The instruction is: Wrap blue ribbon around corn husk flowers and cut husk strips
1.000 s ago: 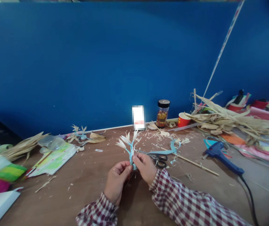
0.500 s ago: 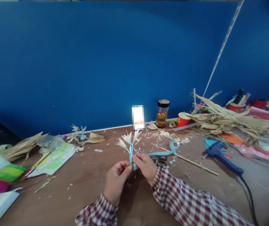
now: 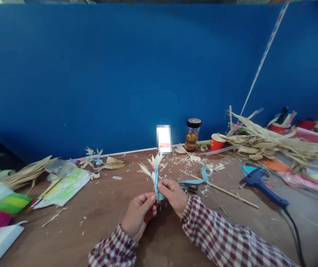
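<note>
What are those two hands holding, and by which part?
A sprig with pale petals: the left hand pinches its blue stem low down. The right hand is at the stem just above; its exact grip is unclear.

You have soft, fairly dim light. Just left of the jar (image 3: 193, 135), a white patch (image 3: 163, 138) is pixelated; far left of the jar, your view blurs; far right, the blue wall (image 3: 125, 78) darkens toward black.

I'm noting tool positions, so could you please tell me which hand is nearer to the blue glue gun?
Right. The right hand is left of the blue glue gun, with the wooden stick between them; the left hand is farther left, beyond the right hand.
</note>
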{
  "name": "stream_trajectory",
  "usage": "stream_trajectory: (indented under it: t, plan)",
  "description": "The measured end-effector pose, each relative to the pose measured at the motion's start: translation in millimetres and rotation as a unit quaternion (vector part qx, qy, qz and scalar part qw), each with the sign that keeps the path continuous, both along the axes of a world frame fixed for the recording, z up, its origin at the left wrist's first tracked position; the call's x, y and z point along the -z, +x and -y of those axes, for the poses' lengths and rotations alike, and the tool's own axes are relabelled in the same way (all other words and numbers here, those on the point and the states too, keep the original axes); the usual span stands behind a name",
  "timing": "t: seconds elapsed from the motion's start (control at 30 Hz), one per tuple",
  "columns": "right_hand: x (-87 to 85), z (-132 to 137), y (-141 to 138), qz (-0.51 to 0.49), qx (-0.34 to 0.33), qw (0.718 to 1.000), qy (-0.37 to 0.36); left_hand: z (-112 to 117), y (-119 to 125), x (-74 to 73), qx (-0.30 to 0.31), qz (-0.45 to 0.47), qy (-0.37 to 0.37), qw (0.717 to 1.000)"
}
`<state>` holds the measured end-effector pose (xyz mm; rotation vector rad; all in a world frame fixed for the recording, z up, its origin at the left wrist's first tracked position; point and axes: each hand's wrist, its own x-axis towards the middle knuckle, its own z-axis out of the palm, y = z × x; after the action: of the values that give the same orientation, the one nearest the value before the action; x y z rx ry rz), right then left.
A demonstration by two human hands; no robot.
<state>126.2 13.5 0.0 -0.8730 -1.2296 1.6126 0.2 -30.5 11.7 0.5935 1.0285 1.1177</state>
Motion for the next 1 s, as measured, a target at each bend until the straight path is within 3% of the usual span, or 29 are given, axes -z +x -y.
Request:
stream_trajectory:
  t: [0.77,1.0]
  plan:
    - [-0.8,1.2,0.2,-0.014,-0.037,0.999,0.021,1.5,3.9,1.7,0.011,-0.003,0.037,0.999]
    - [-0.6,-0.5,1.7,0.049,-0.002,0.997,0.063,-0.7,2.8,0.3,-0.05,0.009,0.028,0.998]
